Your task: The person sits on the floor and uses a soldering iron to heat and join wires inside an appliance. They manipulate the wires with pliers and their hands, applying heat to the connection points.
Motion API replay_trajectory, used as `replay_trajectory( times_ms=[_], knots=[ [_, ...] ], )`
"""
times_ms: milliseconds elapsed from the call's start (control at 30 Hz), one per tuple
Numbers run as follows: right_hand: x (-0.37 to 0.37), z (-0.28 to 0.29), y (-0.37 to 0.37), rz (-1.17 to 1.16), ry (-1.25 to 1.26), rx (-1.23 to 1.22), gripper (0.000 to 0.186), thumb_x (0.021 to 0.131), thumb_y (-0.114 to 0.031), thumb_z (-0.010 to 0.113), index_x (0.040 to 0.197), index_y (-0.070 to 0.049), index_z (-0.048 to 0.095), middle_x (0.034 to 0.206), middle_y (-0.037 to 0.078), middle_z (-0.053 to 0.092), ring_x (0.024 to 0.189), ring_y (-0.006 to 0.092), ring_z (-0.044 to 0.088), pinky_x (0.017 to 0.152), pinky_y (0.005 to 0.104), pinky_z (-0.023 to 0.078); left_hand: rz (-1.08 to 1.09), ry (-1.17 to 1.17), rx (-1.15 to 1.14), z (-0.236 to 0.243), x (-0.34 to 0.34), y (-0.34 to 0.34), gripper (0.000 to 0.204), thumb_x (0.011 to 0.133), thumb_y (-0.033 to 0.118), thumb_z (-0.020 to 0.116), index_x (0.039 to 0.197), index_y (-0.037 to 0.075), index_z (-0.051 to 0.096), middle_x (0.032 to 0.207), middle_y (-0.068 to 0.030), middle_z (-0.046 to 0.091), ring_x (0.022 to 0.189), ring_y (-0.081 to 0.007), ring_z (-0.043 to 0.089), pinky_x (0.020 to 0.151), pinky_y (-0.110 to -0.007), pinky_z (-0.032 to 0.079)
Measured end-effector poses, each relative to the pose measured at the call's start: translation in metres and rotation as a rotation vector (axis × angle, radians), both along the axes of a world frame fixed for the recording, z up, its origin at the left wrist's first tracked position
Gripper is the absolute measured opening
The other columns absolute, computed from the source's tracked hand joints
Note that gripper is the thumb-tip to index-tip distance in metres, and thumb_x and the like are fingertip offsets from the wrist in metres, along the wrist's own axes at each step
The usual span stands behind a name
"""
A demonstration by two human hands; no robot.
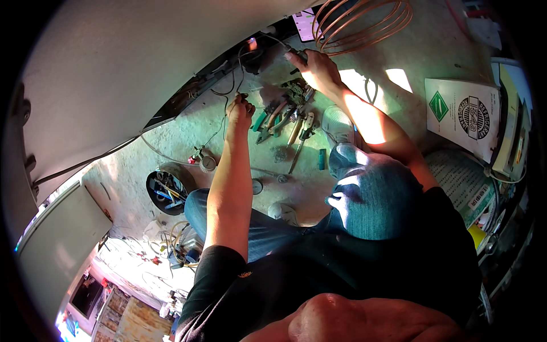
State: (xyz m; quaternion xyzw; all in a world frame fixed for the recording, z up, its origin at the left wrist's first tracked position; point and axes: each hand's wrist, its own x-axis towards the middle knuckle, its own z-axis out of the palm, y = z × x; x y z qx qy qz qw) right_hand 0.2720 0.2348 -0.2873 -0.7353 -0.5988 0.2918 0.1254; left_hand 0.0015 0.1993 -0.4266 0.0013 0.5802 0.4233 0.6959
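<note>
In the upper middle, my right hand is wrapped around the dark handle of a torch. Its thin metal tube points left, toward an orange glow under the edge of a large pale appliance panel. Lower and to the left, my left hand is closed in a pinch on a thin bent rod, which rises toward the glow. Dark cables hang beside it. Between my hands, pliers and other hand tools lie in a pile on the floor.
Coiled copper tubing and a lit phone are at the top. A pressure gauge with a hose and a tool bucket sit at left. At right stands a white box. A green lighter lies near my shoe.
</note>
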Motion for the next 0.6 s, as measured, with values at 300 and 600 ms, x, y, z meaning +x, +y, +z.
replay_trajectory(
  times_ms=[300, 600],
  knots=[
    [-0.0012, 0.0048, -0.0001, 0.007, 0.011, -0.002, 0.074, 0.093, -0.068, 0.046, 0.091, 0.003, 0.064, 0.084, 0.025, 0.069, 0.085, 0.0410, 0.068, 0.077, 0.0486, 0.053, -0.051, -0.031, -0.011, 0.0010, -0.0054, 0.0003, 0.023, 0.103, 0.030, 0.053, 0.093, 0.009, 0.057, 0.062, 0.0038, 0.035, 0.057, -0.0127, 0.033, 0.063, -0.033, 0.037],
    [-0.0009, 0.0070, -0.0032, 0.042, -0.012, 0.007, 0.067, 0.092, -0.062, 0.052, 0.099, 0.004, 0.062, 0.091, 0.026, 0.068, 0.090, 0.0404, 0.068, 0.080, 0.0482, 0.053, -0.046, -0.016, -0.028, 0.0023, -0.0040, 0.0011, 0.023, 0.102, 0.030, 0.053, 0.093, 0.009, 0.057, 0.062, 0.0033, 0.036, 0.059, -0.0135, 0.035, 0.064, -0.033, 0.038]
  ],
)
